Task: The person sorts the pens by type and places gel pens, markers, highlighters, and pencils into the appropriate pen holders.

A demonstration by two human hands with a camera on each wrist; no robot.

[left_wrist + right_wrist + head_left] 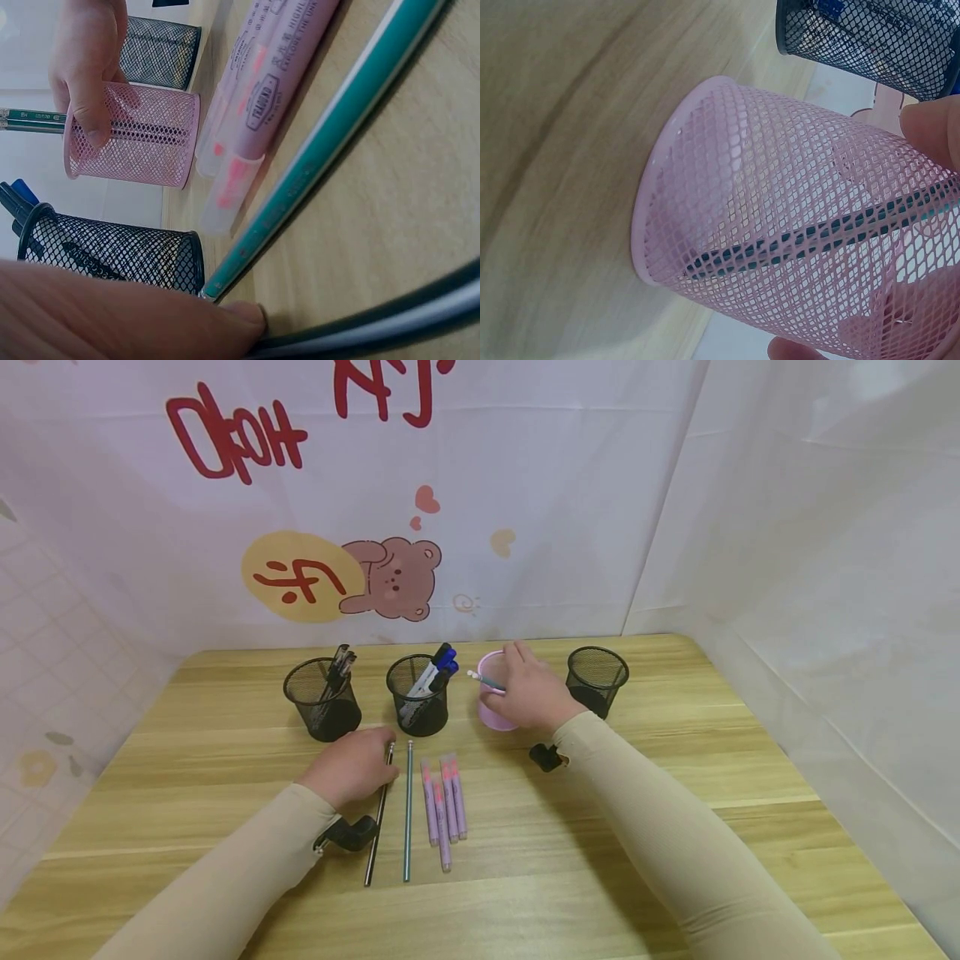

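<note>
My right hand (531, 689) grips a pink mesh pen cup (498, 718) near its rim, thumb on the outside. Green pencils (30, 120) stand in this cup and lean out past the rim on its left. Over on the left, my left hand (351, 767) pinches the upper end of a black pencil (380, 810) lying on the table. Beside it lies a green pencil (408, 814), its end close to the left thumb in the left wrist view. Several lilac highlighters (442, 814) lie further right.
A black mesh cup with pens (330, 710) stands at the back left, and another with markers (422, 702) beside it. A third black mesh cup (597, 672) stands right of the pink one. A printed curtain (525, 585) hangs behind the wooden table (675, 727).
</note>
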